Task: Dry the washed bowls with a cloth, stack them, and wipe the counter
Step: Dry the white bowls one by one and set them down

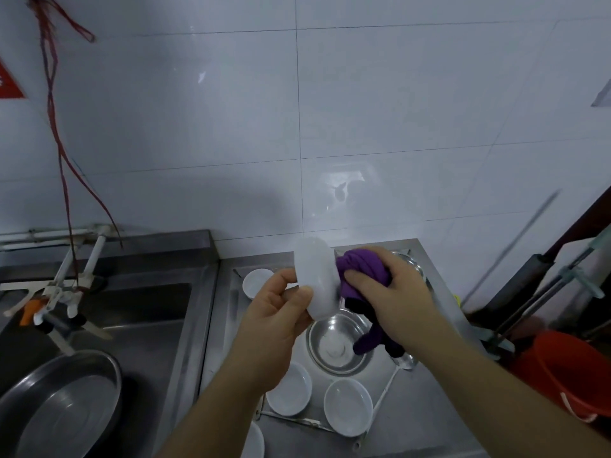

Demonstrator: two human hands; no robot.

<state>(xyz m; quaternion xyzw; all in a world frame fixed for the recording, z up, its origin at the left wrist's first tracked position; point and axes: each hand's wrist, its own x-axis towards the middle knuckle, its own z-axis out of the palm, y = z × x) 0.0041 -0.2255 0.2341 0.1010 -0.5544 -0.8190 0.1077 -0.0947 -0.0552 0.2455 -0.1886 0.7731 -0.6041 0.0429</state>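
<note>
My left hand (276,304) holds a white bowl (316,276) tilted on its side above the counter. My right hand (393,292) grips a bunched purple cloth (362,269) and presses it against the bowl's open side; a dark tail of the cloth hangs down below the hand. Below them a steel bowl (337,345) rests on the steel counter (413,418). White bowls lie around it: one at the back left (256,281), two in front (291,390) (348,406), and part of another at the bottom edge (254,441).
A sink (139,302) with a tap (66,292) lies to the left, with a large steel basin (62,401) at its near corner. An orange bucket (568,371) and dark handles stand at the right. A spoon (401,361) lies beside the steel bowl. A tiled wall rises behind.
</note>
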